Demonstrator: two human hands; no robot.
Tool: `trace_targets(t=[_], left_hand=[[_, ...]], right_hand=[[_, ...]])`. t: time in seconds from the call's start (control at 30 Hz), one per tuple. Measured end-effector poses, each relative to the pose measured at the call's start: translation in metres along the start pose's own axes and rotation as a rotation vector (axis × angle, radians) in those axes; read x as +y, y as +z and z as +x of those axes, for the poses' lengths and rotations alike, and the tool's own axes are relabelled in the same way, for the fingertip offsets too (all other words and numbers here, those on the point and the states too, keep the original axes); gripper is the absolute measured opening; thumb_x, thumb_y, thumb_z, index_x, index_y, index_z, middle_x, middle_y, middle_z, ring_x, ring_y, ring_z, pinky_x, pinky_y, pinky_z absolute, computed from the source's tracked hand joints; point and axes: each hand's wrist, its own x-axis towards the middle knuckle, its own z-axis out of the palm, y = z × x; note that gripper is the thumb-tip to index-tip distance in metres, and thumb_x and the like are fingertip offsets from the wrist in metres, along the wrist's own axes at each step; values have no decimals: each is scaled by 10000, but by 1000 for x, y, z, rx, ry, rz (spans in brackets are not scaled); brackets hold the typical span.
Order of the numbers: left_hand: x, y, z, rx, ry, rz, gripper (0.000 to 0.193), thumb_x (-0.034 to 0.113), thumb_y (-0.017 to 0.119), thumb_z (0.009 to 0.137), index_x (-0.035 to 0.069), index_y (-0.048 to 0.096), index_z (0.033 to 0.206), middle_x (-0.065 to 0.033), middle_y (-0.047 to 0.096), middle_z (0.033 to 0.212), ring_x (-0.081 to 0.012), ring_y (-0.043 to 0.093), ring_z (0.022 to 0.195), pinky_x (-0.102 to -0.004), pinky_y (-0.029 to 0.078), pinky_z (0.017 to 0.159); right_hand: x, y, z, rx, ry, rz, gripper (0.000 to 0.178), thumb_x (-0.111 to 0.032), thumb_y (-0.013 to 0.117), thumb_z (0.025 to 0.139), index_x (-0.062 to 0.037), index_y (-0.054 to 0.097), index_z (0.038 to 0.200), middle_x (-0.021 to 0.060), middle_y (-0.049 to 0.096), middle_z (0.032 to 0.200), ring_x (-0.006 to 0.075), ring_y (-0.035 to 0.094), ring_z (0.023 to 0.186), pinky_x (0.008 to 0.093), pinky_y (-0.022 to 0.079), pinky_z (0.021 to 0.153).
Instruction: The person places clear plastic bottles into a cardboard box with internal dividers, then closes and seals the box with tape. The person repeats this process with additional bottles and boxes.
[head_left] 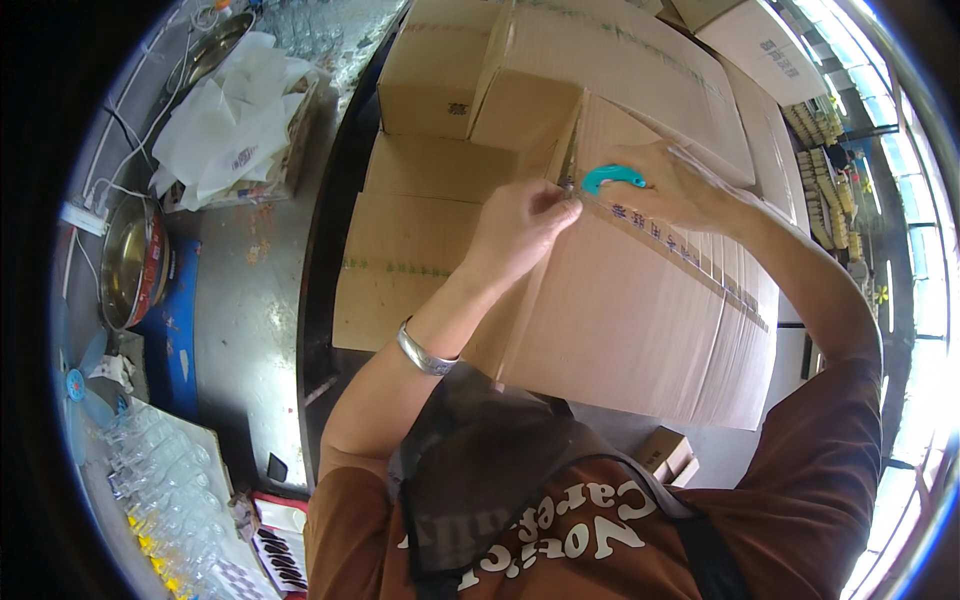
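A large brown cardboard carton (630, 310) lies in front of me, with a strip of clear printed packing tape (690, 255) along its upper seam. My right hand (690, 190) is on top of the carton, its fingers curled round a teal curved plastic tool (612, 178) that sits by the tape; its exact kind is unclear. Close to the tool's left side, my left hand (522, 225) is closed at the carton's edge, near the tape's end. Thumb and fingers are pressed together there, and what they pinch is too small to make out.
More brown cartons (620, 60) stand behind and to the left. A metal-topped table (240, 310) at left bears white paper sheets (225, 125) and a round metal pan (130, 260). Clear plastic bottles (175, 490) fill the lower left. A small brown box (665, 455) lies below the carton.
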Motion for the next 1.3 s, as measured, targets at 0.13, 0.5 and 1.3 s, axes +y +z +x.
trace_targets(t=[0.13,0.5,1.3], left_hand=[[-8,14,-1,131,84,29,277,253,673,859,-24,669,869,-108,667,743,-171,604,687,-316,481,655],[-7,13,-3,172,88,95,298,267,654,846,-27,683,889,-93,694,779,-144,627,728,-301,495,687],[35,26,-26,197,463,131,125,140,648,942,22,643,899,34,612,887,-61,509,855,-212,399,780]], right_hand=[[11,15,-10,113,-78,101,282,-290,587,930,-15,639,961,87,614,702,164,533,613,341,448,599],[9,22,-12,65,18,112,359,-377,542,910,-70,679,1035,109,565,625,241,576,562,405,464,548],[138,18,-233,-443,323,-542,121,-156,656,810,-36,666,800,149,667,799,305,648,871,438,505,738]])
